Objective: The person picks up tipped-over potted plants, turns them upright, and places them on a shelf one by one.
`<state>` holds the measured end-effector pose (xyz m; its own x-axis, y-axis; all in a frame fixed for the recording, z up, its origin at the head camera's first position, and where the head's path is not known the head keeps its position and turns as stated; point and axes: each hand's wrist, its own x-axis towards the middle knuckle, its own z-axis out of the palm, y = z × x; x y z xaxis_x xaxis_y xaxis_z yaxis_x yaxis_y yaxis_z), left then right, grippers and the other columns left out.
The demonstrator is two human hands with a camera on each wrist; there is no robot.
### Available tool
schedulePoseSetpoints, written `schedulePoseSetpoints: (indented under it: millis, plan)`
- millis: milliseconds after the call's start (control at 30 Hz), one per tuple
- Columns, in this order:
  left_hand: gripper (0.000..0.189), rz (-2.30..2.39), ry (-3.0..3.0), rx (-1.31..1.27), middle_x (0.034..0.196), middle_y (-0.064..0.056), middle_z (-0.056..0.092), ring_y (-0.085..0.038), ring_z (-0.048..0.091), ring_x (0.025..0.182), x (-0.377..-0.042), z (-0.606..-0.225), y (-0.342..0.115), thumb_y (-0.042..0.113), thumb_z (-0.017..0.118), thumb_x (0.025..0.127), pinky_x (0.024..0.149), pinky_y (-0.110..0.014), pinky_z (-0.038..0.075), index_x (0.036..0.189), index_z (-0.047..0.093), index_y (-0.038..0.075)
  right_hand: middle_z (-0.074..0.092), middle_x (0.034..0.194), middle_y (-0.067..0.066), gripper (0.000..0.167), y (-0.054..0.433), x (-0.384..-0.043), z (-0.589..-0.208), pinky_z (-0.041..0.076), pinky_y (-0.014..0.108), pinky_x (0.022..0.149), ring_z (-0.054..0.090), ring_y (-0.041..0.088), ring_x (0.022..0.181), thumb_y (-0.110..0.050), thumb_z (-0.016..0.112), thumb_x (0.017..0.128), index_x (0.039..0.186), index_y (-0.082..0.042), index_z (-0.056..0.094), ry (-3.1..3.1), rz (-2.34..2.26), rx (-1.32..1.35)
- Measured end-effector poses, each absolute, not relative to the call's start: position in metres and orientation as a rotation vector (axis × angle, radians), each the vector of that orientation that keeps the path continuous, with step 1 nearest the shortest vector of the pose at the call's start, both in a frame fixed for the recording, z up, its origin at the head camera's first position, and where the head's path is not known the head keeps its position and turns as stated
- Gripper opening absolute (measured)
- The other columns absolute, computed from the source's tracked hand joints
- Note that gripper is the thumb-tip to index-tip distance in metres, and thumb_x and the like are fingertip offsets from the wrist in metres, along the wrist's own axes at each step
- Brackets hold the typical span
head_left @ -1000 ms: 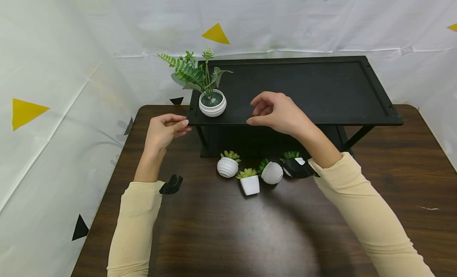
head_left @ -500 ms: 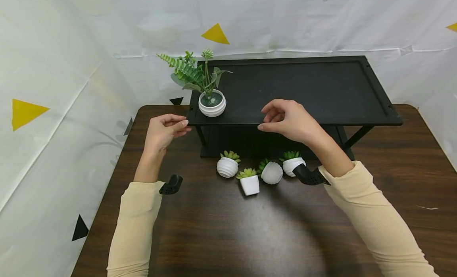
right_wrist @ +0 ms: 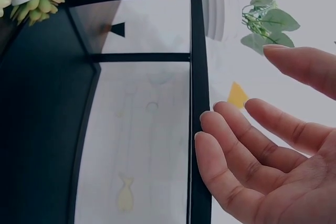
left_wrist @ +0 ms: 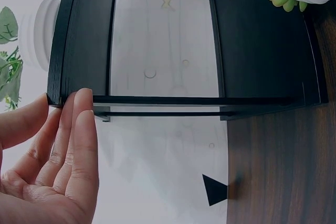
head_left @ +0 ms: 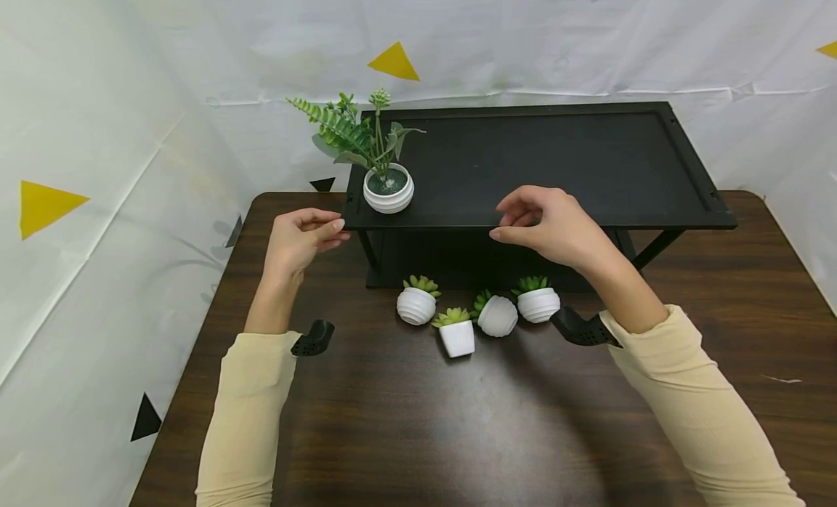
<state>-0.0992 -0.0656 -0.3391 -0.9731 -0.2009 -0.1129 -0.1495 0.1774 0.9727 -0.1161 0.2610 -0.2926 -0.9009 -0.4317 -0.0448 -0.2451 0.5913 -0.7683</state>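
A black two-tier shelf (head_left: 575,158) stands at the back of the table. My left hand (head_left: 296,240) pinches its front left corner, thumb on the top side and fingers beneath, as the left wrist view shows. My right hand (head_left: 546,224) is at the front edge of the top board, fingers loosely bent and holding nothing. In the right wrist view its fingertips (right_wrist: 206,139) are right at that edge, thumb apart. A fern-like plant in a white ribbed pot (head_left: 389,195) stands upright on the top board's left end, close to my left hand.
Several small succulents lie before the shelf: one in a round white pot (head_left: 416,306), one in a square pot (head_left: 458,338), a tipped one (head_left: 498,317) and another ribbed one (head_left: 539,305). The brown table (head_left: 392,434) extends forward. White sheeting (head_left: 556,42) hangs behind.
My right hand has moved to the right and slightly nearer along the shelf's front edge, uncovering the rightmost succulent. My left hand, the shelf and the potted fern have stayed in place.
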Motion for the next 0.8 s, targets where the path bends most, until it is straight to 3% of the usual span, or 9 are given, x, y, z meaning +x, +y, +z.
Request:
schedulePoseSetpoints:
  millis: [467, 800]
  plan:
    - [0.025, -1.960, -2.384, 0.357, 0.076, -0.001, 0.065, -0.015, 0.067, 0.072, -0.100, -0.339, -0.066, 0.006, 0.064, 0.086, 0.076, -0.032, 0.054, 0.105, 0.061, -0.009, 0.059, 0.098, 0.009, 0.038, 0.273, -0.114, -0.294, 0.043, 0.034, 0.072, 0.056, 0.019, 0.088, -0.027, 0.067, 0.084, 0.111, -0.003, 0.059, 2.597, -1.180, -0.547]
    - [0.025, -1.970, -2.374, 0.358, 0.076, 0.000, 0.065, -0.014, 0.067, 0.071, -0.099, -0.339, -0.066, 0.005, 0.064, 0.086, 0.070, -0.024, 0.055, 0.105, 0.061, -0.009, 0.060, 0.095, 0.008, 0.035, 0.279, -0.113, -0.298, 0.043, 0.032, 0.071, 0.055, 0.019, 0.085, -0.026, 0.068, 0.083, 0.108, -0.003, 0.060, 2.624, -1.171, -0.554]
